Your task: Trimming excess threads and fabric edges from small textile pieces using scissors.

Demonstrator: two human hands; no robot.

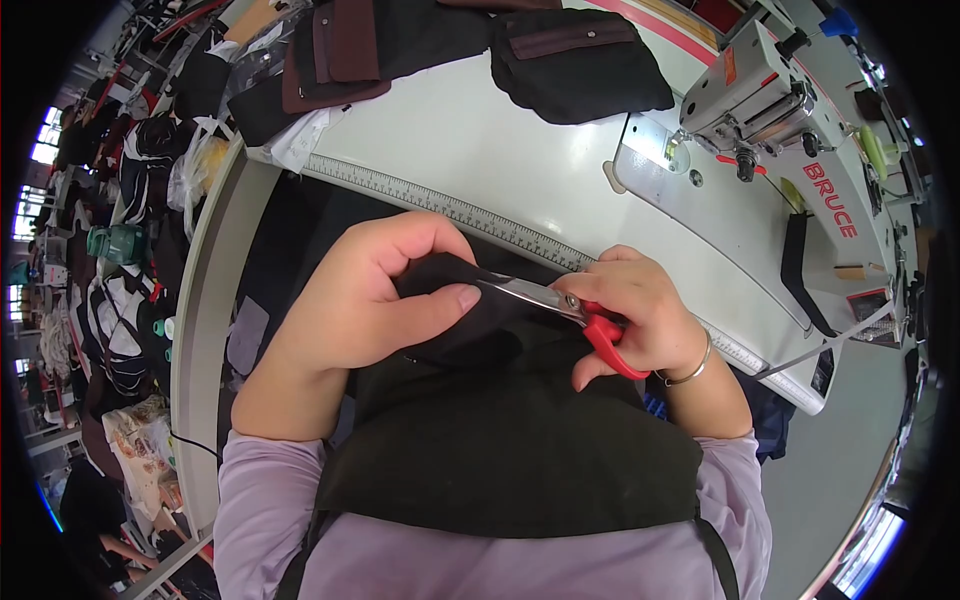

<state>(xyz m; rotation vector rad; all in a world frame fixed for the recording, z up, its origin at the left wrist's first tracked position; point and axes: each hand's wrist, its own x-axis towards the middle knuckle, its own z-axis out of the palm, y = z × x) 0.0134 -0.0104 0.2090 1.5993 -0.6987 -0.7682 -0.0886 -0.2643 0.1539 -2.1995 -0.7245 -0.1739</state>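
Observation:
My left hand pinches a piece of black fabric between thumb and fingers, above my lap and dark apron. In my right hand is a pair of red-handled scissors. The metal blades point left and meet the fabric's upper edge beside my left thumb; they look nearly closed. Part of the red handles is hidden by my right fingers. Both hands are just in front of the table edge, where a measuring scale runs along the white sewing table.
A sewing machine stands at the right of the table. Black cloth pieces with brown strips and a stack of black and brown pieces lie at the back. A black strap hangs near the machine. Another person is at far lower left.

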